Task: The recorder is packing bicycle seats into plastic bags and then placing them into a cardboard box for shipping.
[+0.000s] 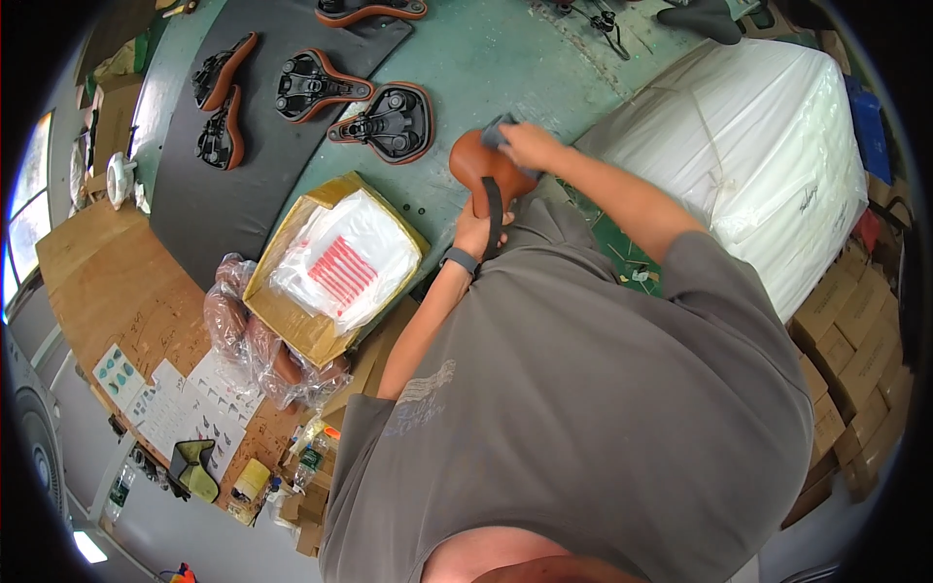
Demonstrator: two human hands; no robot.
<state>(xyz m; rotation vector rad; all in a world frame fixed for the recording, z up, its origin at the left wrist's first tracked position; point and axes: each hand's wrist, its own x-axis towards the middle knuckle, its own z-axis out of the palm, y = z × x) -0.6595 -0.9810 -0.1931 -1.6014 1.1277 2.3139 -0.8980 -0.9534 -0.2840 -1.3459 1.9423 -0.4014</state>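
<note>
A brown bicycle saddle (473, 158) is held close in front of my body, smooth side up. My left hand (472, 233) grips it by its near, narrow end, where a black strip (494, 206) runs along. Pressed against its far right edge is a dark grey cloth (497, 130), pinched in my right hand (531, 147), which is slightly blurred. Just beyond lies an upturned brown saddle (397, 123), its black underside and rails showing. Another upturned saddle (313, 87) rests to its left.
More saddles (222, 126) lie on a black mat (209, 194) over the green table (505, 58). An open carton (267, 291) lined with white plastic stands left of me, beside plastic-wrapped brown saddles (233, 321). At right sits a large white wrapped bale (777, 126), with stacked cartons (855, 360) behind.
</note>
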